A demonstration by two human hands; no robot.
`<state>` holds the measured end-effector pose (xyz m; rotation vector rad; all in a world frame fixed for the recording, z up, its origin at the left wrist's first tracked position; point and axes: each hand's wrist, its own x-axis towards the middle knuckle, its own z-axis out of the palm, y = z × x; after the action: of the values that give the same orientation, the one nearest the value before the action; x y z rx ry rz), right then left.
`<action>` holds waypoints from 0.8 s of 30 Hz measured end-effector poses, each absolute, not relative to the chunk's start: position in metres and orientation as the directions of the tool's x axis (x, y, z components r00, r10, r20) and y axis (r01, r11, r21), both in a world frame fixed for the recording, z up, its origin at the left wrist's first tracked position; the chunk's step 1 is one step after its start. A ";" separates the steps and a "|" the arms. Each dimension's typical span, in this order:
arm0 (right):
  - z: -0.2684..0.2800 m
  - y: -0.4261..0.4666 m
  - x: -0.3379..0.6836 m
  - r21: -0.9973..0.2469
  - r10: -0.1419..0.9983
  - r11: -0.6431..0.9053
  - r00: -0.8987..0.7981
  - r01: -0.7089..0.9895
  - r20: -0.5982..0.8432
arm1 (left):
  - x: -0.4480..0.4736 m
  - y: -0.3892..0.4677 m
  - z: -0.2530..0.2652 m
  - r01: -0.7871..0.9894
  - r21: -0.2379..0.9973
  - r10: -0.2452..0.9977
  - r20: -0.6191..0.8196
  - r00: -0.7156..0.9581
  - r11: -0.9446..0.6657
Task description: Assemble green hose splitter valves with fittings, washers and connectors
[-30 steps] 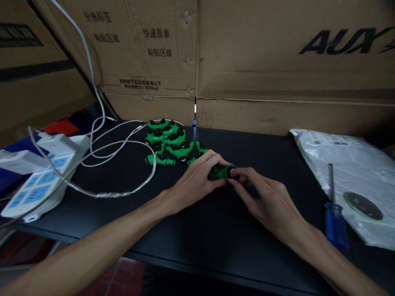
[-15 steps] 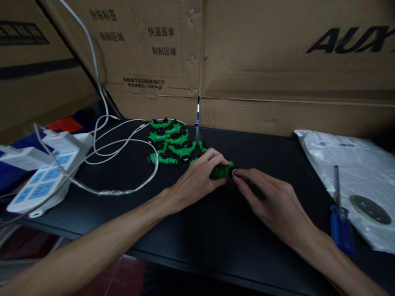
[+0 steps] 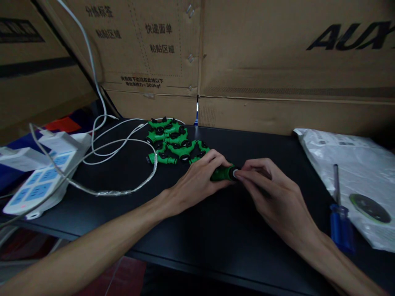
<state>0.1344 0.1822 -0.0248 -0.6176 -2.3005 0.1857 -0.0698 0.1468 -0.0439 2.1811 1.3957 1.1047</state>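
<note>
My left hand (image 3: 205, 174) is wrapped round a green hose splitter (image 3: 221, 173), which lies sideways with its black collar facing right. A pale round piece (image 3: 235, 173) shows at the collar's mouth. There the fingertips of my right hand (image 3: 268, 185) are pinched together, touching that end; what they grip, if anything, is too small to make out. Behind my left hand several more green hose splitters (image 3: 175, 150) with black knobs and collars lie grouped on the black table (image 3: 197, 246).
On the left, a white power strip (image 3: 46, 174) holds plugged-in adapters, and white cables (image 3: 129, 142) loop towards the splitters. A blue-handled screwdriver (image 3: 342, 226) and a silvery plastic bag (image 3: 354, 164) lie at the right. Cardboard panels (image 3: 262, 82) stand behind the table.
My right hand's fingers have shifted and bunched more tightly at the collar's mouth, with the index finger more bent. My left hand keeps its hold on the splitter.
</note>
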 end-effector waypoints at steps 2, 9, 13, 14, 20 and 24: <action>-0.024 0.180 0.136 -0.316 0.485 0.874 -0.615 0.369 0.622 | -0.070 0.147 -0.044 0.627 0.623 0.876 0.424 0.232 -0.468; -0.027 0.182 0.139 -0.518 0.605 0.790 -0.555 0.329 0.571 | -0.070 0.147 -0.045 0.628 0.629 0.883 0.401 0.242 -0.458; -0.027 0.189 0.135 -0.863 0.834 0.454 -0.445 0.222 0.324 | -0.068 0.146 -0.043 0.601 0.658 0.885 0.412 0.217 -0.454; -0.026 0.190 0.135 -0.915 0.854 0.355 -0.463 0.192 0.235 | -0.068 0.146 -0.042 0.593 0.663 0.883 0.420 0.209 -0.456; -0.018 0.195 0.136 -0.984 0.810 0.053 -0.584 0.171 -0.058 | -0.068 0.147 -0.040 0.564 0.694 0.884 0.440 0.160 -0.447; -0.019 0.193 0.135 -0.989 0.811 -0.086 -0.567 0.124 -0.141 | -0.067 0.147 -0.039 0.539 0.731 0.898 0.421 0.127 -0.418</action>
<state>0.1353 0.1929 -0.0189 -1.0166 -1.6668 1.7035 -0.0669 0.1473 -0.0393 2.0099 1.3872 1.2093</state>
